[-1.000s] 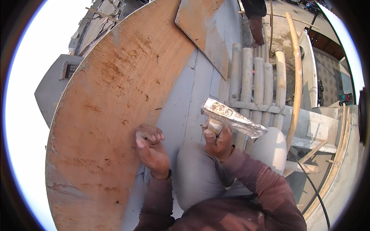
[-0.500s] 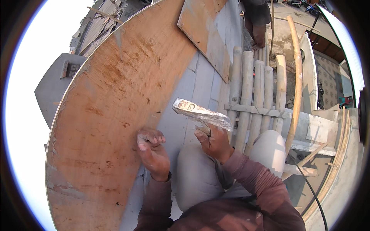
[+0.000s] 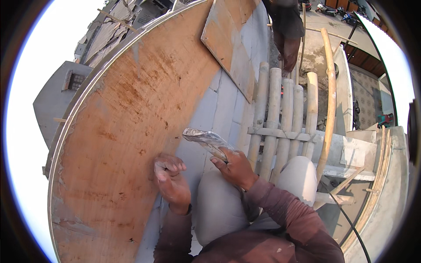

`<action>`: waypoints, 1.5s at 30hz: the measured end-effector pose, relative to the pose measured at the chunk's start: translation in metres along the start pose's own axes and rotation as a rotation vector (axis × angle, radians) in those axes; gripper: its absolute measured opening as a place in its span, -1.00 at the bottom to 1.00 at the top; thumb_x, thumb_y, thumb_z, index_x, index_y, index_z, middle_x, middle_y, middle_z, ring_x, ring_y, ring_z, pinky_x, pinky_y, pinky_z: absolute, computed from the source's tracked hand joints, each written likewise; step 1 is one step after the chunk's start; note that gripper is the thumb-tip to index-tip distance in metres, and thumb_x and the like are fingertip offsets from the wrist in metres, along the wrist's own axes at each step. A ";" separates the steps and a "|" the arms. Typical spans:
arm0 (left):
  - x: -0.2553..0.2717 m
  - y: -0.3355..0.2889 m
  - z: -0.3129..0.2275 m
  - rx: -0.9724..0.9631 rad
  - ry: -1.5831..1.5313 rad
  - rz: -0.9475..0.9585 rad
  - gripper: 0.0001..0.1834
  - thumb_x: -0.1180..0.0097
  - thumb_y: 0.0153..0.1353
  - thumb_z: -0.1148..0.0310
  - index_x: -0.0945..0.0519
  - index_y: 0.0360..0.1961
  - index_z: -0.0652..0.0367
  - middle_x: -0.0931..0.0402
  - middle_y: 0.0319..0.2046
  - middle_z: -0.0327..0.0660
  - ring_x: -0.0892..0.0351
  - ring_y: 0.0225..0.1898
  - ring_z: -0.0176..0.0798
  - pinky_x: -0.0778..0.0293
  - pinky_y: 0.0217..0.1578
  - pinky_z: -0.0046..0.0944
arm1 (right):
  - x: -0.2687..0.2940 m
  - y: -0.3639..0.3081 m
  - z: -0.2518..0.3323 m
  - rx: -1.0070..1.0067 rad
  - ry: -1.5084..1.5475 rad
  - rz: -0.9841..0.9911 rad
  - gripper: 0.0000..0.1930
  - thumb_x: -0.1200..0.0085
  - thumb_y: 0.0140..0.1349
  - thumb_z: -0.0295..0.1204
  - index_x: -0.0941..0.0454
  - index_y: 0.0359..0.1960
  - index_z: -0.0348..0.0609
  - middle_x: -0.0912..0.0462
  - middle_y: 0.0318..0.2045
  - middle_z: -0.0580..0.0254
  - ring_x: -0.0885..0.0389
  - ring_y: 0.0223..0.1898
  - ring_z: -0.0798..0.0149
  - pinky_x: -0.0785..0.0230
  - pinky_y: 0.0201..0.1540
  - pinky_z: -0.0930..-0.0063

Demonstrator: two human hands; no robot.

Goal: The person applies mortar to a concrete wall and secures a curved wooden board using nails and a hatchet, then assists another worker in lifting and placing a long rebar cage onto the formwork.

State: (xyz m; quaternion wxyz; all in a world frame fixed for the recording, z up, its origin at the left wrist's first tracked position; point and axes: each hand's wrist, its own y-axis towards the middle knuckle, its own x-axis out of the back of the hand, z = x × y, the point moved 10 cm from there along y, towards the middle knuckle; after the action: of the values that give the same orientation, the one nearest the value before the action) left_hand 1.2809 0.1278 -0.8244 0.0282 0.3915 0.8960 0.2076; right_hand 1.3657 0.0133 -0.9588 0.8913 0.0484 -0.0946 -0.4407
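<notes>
My right hand (image 3: 235,168) is closed round the handle of a hammer (image 3: 206,139), whose worn silvery metal head points to the left, over the grey blocks. Most of its handle is hidden by my fingers. At the lower edge of a large brown plywood panel (image 3: 131,122), my left hand (image 3: 172,177) rests against the wood with its fingers curled in. Whatever those fingers may pinch is too small or hidden to make out. Pale grey blocks (image 3: 223,105) run between the panel and my knees.
Several bamboo poles (image 3: 274,114) lie side by side at my right, crossed by a flat batten (image 3: 280,133). A smaller plywood sheet (image 3: 232,52) leans over the blocks ahead. Beyond the poles stands another person (image 3: 287,30). A black cable (image 3: 346,215) hangs at lower right.
My right hand has moved left and slightly down, bringing the hammer head nearer the panel and turning it. My left hand stays at the panel. More of the other person shows now.
</notes>
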 end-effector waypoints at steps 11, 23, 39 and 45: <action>0.000 -0.001 0.001 0.066 0.038 0.003 -0.68 0.08 0.44 0.15 -0.39 -0.26 0.23 -0.48 -0.24 -0.05 -0.46 -0.19 -0.22 -0.40 -0.10 -0.23 | 0.052 -0.011 -0.073 -0.231 0.036 -0.276 -0.64 -0.06 0.43 -0.19 -0.49 -0.21 -0.35 -0.58 -0.59 0.11 -0.59 -0.58 0.10 -0.44 -0.44 0.19; -0.005 -0.033 -0.105 0.771 -0.022 0.266 -0.77 -0.28 0.27 0.31 -0.55 -0.30 0.25 -0.57 -0.44 -0.13 -0.58 -0.36 -0.22 -0.47 -0.27 -0.22 | 0.111 -0.101 -0.061 -1.149 -0.085 0.064 -0.79 -0.16 0.31 -0.36 -0.50 -0.21 -0.26 -0.57 -0.57 0.25 -0.49 -0.69 0.36 -0.35 -0.63 0.39; 0.239 0.055 -0.435 0.381 0.361 -0.056 -0.55 -0.37 0.16 -0.04 -0.61 -0.26 0.16 -0.59 -0.33 -0.24 -0.60 -0.25 -0.09 -0.48 -0.14 -0.05 | 0.137 -0.116 0.131 -1.091 -0.986 1.125 -0.58 -0.23 0.18 -0.15 -0.68 -0.28 -0.39 -0.71 -0.44 -0.03 -0.70 -0.49 0.22 -0.56 -0.30 0.29; 0.255 0.045 -0.360 0.776 0.871 0.033 -0.29 -0.46 -0.02 0.06 -0.53 0.10 0.24 -0.52 0.05 -0.06 -0.48 0.10 -0.01 -0.31 0.16 0.08 | 0.141 -0.088 0.181 -1.247 -0.671 0.863 -0.68 -0.22 0.28 -0.28 -0.62 -0.11 -0.33 -0.65 -0.45 0.18 -0.62 -0.54 0.33 -0.51 -0.47 0.44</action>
State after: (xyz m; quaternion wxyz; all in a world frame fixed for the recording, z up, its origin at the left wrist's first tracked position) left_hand 1.0592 0.2112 -0.4499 -0.4916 0.2656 0.8293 0.0066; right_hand 1.3429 -0.1528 -0.7792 0.7697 -0.6294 -0.1040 -0.0227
